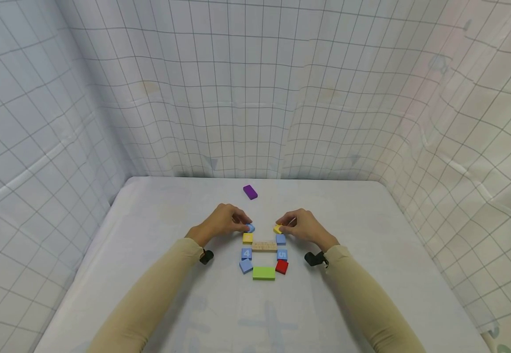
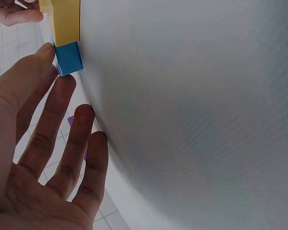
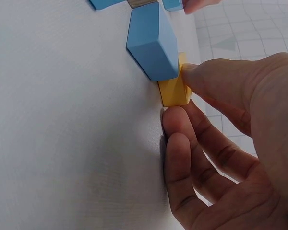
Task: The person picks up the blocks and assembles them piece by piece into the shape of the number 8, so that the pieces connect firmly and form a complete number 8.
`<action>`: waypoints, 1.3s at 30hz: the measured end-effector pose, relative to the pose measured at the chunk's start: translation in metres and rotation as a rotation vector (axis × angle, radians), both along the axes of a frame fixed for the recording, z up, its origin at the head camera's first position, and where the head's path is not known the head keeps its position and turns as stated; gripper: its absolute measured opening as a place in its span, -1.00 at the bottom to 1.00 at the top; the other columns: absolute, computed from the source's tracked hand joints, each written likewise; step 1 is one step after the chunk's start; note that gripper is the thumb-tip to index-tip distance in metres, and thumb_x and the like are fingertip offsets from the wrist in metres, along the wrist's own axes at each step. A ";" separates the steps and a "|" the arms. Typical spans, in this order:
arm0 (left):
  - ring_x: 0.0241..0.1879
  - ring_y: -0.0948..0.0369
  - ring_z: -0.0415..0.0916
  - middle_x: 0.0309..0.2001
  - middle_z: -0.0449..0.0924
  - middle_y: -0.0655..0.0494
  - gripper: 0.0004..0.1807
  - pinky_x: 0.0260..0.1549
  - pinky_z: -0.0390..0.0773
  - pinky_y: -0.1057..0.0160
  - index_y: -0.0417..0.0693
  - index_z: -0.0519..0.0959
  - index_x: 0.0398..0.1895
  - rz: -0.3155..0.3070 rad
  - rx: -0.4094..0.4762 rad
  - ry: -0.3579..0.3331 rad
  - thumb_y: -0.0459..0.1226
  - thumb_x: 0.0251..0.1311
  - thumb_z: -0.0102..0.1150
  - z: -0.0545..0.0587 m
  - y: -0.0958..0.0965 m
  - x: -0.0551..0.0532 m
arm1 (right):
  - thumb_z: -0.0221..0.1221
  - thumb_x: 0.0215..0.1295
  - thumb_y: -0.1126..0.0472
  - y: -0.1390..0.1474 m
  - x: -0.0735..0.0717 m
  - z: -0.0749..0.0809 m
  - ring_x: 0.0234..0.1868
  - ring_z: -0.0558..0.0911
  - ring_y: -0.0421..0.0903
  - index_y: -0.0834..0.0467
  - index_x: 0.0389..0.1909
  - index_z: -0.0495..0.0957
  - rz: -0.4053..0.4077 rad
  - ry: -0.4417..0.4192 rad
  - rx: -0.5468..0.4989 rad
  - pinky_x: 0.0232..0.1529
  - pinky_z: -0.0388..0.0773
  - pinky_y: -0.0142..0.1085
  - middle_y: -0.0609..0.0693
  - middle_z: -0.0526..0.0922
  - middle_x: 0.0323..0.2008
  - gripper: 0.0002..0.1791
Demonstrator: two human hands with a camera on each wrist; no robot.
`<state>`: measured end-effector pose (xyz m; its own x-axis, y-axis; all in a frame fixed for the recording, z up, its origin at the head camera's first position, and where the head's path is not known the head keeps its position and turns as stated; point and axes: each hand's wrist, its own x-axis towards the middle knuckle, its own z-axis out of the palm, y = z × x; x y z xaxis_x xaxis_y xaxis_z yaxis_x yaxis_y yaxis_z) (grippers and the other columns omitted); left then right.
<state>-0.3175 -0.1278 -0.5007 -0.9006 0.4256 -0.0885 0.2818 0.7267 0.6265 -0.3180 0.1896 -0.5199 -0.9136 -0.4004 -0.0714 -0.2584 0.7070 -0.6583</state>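
My left hand [image 1: 224,221] pinches a small blue block [image 1: 250,228] at the far left end of a ring of blocks. In the left wrist view that blue block [image 2: 69,58] touches a yellow block [image 2: 66,21], with thumb and fingertips at its edges. Across from it, my right hand [image 1: 304,225] pinches a yellow block [image 1: 277,229], its far side hidden by the fingers. In the right wrist view the thumb lies on this yellow block [image 3: 174,92], beside a taller-looking blue block [image 3: 151,43].
A wooden block [image 1: 264,246] bridges the two rows. Nearer stand blue number blocks, one marked 4 [image 1: 246,253] and one 5 [image 1: 282,254], a tilted blue block [image 1: 246,265], a red block [image 1: 282,266] and a green block [image 1: 264,273]. A purple block [image 1: 250,192] lies farther back.
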 end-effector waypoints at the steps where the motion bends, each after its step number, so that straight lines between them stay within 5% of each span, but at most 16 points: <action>1: -0.02 0.18 0.67 0.02 0.90 0.13 -0.72 0.12 0.77 0.17 0.04 0.93 0.15 0.000 0.001 0.000 -0.10 0.49 0.64 0.000 0.000 0.000 | 0.52 0.57 0.15 0.000 0.000 0.000 -0.01 0.76 -0.09 0.01 0.13 0.92 0.000 -0.001 0.000 0.07 0.78 -0.21 -0.03 0.92 0.05 -0.79; 11: -0.03 0.18 0.70 0.03 0.90 0.09 -0.68 0.08 0.79 0.19 0.01 0.91 0.19 0.011 0.006 0.006 -0.10 0.50 0.62 0.000 -0.001 0.001 | 0.52 0.58 0.14 0.000 0.001 0.001 -0.01 0.73 -0.08 -0.01 0.16 0.91 -0.004 -0.007 0.011 0.08 0.76 -0.22 -0.04 0.91 0.06 -0.77; 17: -0.02 0.11 0.76 0.07 0.92 -0.02 -0.71 -0.06 0.76 0.21 -0.06 0.90 0.20 0.036 0.014 0.104 -0.14 0.58 0.53 0.001 -0.001 -0.006 | 0.52 0.58 0.14 0.001 0.001 0.001 0.00 0.74 -0.09 0.00 0.16 0.91 0.004 -0.011 0.005 0.11 0.77 -0.20 -0.04 0.91 0.06 -0.77; 24: 0.25 -0.09 0.77 0.33 0.79 -0.16 -0.61 0.29 0.82 -0.06 -0.12 0.81 0.37 0.066 -0.036 0.200 -0.15 0.66 0.45 0.005 0.003 -0.023 | 0.52 0.58 0.14 0.000 0.000 0.000 -0.02 0.74 -0.09 0.00 0.17 0.91 0.001 -0.005 0.005 0.12 0.78 -0.19 -0.04 0.91 0.06 -0.77; 30: 0.55 -0.26 0.58 0.56 0.58 -0.29 -0.46 0.65 0.57 -0.25 -0.15 0.67 0.55 0.057 -0.083 0.219 -0.16 0.65 0.45 0.006 0.010 -0.035 | 0.51 0.60 0.13 -0.001 0.000 -0.001 -0.03 0.73 -0.11 -0.01 0.18 0.90 0.000 -0.017 -0.001 0.08 0.75 -0.24 -0.05 0.91 0.07 -0.77; 35: 0.72 -0.27 0.39 0.73 0.41 -0.25 -0.35 0.78 0.38 -0.27 -0.08 0.59 0.64 0.022 -0.088 0.228 -0.04 0.63 0.47 -0.018 0.006 -0.066 | 0.51 0.60 0.13 0.000 0.000 -0.001 -0.02 0.75 -0.12 -0.02 0.17 0.91 0.004 -0.004 0.005 0.07 0.76 -0.23 -0.06 0.91 0.06 -0.77; 38: 0.75 -0.25 0.36 0.79 0.36 -0.18 -0.31 0.77 0.38 -0.26 0.00 0.57 0.66 0.005 -0.111 0.261 0.06 0.62 0.45 -0.050 0.002 -0.098 | 0.51 0.60 0.13 0.001 -0.001 0.000 -0.02 0.76 -0.13 -0.03 0.16 0.91 0.000 0.003 0.010 0.08 0.77 -0.22 -0.07 0.92 0.06 -0.78; 39: 0.75 -0.31 0.34 0.80 0.33 -0.21 -0.31 0.75 0.39 -0.34 -0.02 0.56 0.68 0.015 -0.147 0.242 0.00 0.62 0.46 -0.052 0.005 -0.105 | 0.51 0.60 0.12 0.000 -0.001 0.000 -0.02 0.75 -0.13 -0.04 0.16 0.91 -0.002 0.001 0.009 0.09 0.77 -0.22 -0.08 0.92 0.06 -0.78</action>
